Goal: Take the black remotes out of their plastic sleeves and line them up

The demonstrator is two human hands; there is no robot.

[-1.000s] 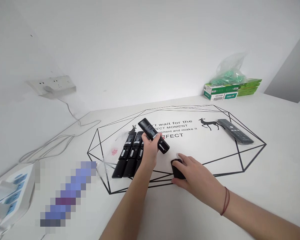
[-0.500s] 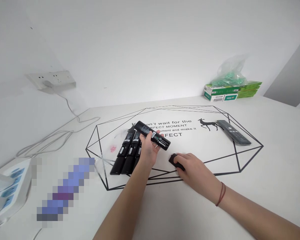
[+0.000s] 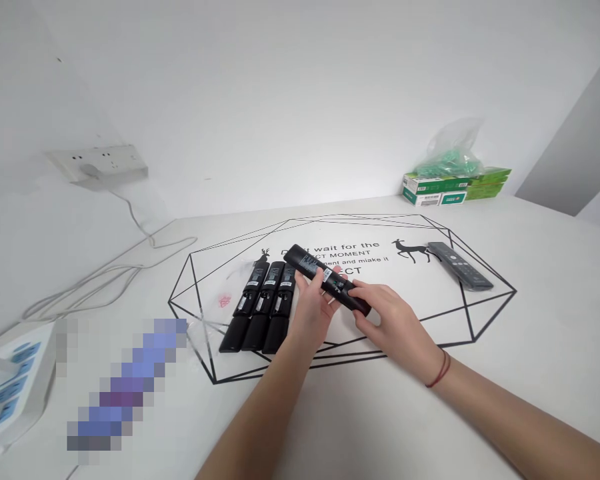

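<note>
A black remote control (image 3: pixel 310 265) is held back side up, slanting down to the right above the table mat. My left hand (image 3: pixel 316 308) is wrapped round its middle from below. At its lower right end, my right hand (image 3: pixel 384 316) grips a black battery cover (image 3: pixel 359 305) against the remote, partly over the battery compartment. To the left, three more black remotes (image 3: pixel 271 280) lie side by side, backs up, their compartments uncovered. Their loose covers (image 3: pixel 255 333) lie at the lower ends, touching or nearly so.
A dark remote in clear wrapping (image 3: pixel 461 267) lies on the right. Green and white boxes (image 3: pixel 435 190) with a plastic bag (image 3: pixel 453 153) on top stand at the back right. A power strip (image 3: pixel 17 387) and white cables (image 3: pixel 110 283) are on the left.
My right hand has brought the battery cover up from the right onto the end of the remote. My left hand has shifted a little right with the remote, uncovering the third lying one.
</note>
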